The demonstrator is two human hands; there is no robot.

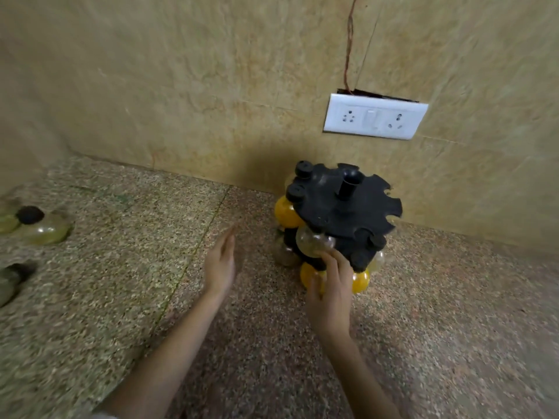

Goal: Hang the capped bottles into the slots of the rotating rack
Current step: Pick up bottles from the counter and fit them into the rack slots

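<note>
The rotating rack (341, 213) stands against the wall, straight ahead of the right hand (329, 293) and off to the right of the left hand (220, 267). The right hand is plainly the nearer one: its fingertips (325, 257) reach up to a clear round bottle (313, 241) sitting just under the near edge of the rack's black top disc, touching it or as good as. The fingers are spread and loosely curved rather than closed around the glass, so I would call it steadying or nudging, not a firm grip. The left hand is flat and open, fingers together, empty, hovering above the tabletop (127, 267) well apart from the rack.

The bottles hang with their long axis upright, caps up in the notches and bellies below. Two black caps (299, 181) sit in slots on the far left of the disc with a yellow-filled bottle (286, 211) beneath them; more yellow bottles (360, 281) show on a lower tier, just beyond the right hand. Open notches run round the disc's right rim.

The bottles left to hang lie far out to the left of the left hand, at the frame's edge: a pale one with a black cap (42, 226) lying down, and another (12, 279) partly cut off. That corner is smeared, so their number is unclear. The right hand hides part of the lower tier, and the clear bottle's cap is hard to make out.
</note>
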